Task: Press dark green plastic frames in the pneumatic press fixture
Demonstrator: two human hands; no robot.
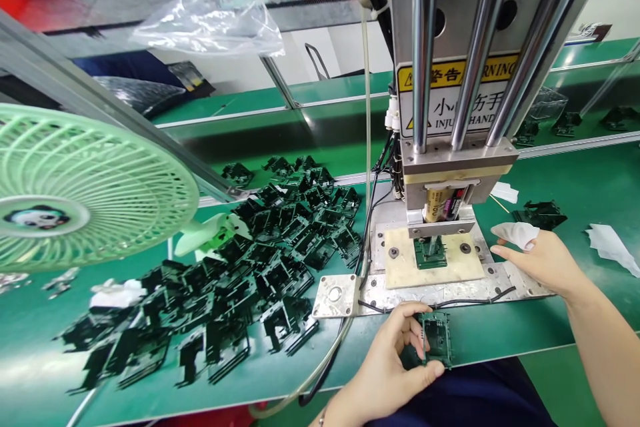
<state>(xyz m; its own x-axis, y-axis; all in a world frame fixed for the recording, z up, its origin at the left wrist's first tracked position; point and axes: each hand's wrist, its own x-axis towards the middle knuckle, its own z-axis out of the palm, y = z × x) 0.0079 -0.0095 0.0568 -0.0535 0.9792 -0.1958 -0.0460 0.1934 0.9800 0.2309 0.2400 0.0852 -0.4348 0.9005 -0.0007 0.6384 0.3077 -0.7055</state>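
Observation:
My left hand [387, 363] holds a small dark green plastic part [437, 340] by its edges, near the front edge of the green table [500, 330]. My right hand [537, 257] rests flat on the metal base plate [345, 293] of a press machine [460, 80], fingers apart, a white finger cot on one fingertip. It holds nothing. Another green part [430, 252] sits in the fixture on the beige block [400, 267] under the press head.
A large pile of black-green plastic parts [240, 273] covers the table at left. A pale green fan [75, 187] stands at far left. A single part [543, 213] and white paper [613, 247] lie at right. A conveyor belt [325, 133] runs behind.

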